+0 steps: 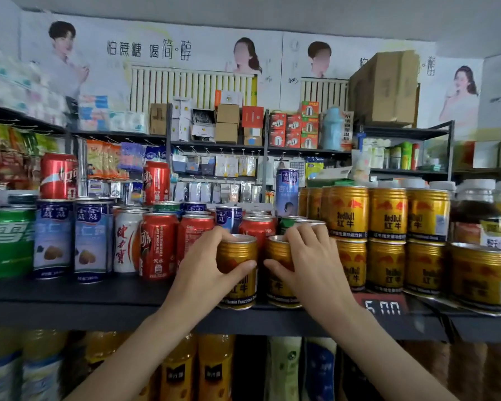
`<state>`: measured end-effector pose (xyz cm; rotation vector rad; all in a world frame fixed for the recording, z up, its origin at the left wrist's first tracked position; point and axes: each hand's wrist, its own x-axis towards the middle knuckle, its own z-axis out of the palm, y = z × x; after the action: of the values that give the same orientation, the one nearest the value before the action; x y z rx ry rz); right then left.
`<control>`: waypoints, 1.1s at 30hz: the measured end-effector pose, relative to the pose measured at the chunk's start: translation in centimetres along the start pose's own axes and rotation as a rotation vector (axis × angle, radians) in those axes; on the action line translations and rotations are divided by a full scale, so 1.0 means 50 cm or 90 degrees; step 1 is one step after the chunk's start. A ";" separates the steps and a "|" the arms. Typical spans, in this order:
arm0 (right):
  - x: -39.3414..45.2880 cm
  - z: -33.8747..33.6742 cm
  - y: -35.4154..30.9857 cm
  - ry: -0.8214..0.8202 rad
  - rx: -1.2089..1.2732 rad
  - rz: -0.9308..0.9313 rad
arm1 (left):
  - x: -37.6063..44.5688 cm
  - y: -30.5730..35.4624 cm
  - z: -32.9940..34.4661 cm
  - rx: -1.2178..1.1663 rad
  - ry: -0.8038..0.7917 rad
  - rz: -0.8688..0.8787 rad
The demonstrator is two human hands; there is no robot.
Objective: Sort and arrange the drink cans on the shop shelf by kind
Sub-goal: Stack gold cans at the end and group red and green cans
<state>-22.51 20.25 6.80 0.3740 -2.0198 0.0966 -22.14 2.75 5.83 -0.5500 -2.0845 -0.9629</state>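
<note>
upright, one gold can (237, 285) in each hand's grip

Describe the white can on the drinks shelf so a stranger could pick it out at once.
Start at the dark drinks shelf and go to the left hand. Left of it stand red cola cans, then the white can. It alone is white, with red brush characters, before the pale blue cans.

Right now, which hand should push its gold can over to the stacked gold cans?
The right hand. Its gold can stands nearest the stacked gold cans; the left hand grips a can farther away.
</note>
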 end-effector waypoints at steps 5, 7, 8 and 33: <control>0.019 0.019 -0.020 -0.023 -0.067 0.001 | 0.002 -0.018 -0.009 0.075 0.000 0.016; 0.028 0.015 -0.031 -0.069 -0.085 -0.008 | 0.001 -0.020 -0.015 0.108 0.002 0.023; 0.037 0.016 -0.031 -0.103 -0.082 -0.015 | 0.000 -0.021 -0.017 0.117 0.004 0.023; 0.291 -0.022 -0.027 -0.294 0.434 0.194 | 0.005 -0.029 -0.069 0.110 -0.114 0.025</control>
<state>-27.25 16.02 19.98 0.5414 -2.4492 0.9821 -21.63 -0.82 6.82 -0.6031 -2.2800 -0.7251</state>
